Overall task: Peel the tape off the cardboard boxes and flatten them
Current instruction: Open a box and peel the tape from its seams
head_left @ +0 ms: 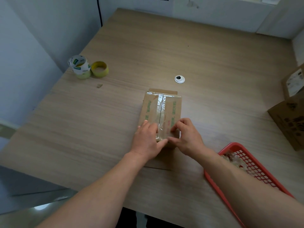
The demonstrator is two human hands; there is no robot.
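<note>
Cardboard box (171,111) (frame centre, seam tape (159,109) attached) was pressed under the flat left hand (148,139). Its near edge was pinched by the curled right hand (186,137).

Wooden table (213,55), taped box (174,109), tape rolls (82,71), red basket (236,145)

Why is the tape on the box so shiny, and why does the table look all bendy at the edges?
In the head view, the clear tape on the cardboard box shows white glare; in that same head view the wide-angle lens bows the table edges, and the green print on the box is too blurred to read.
</note>
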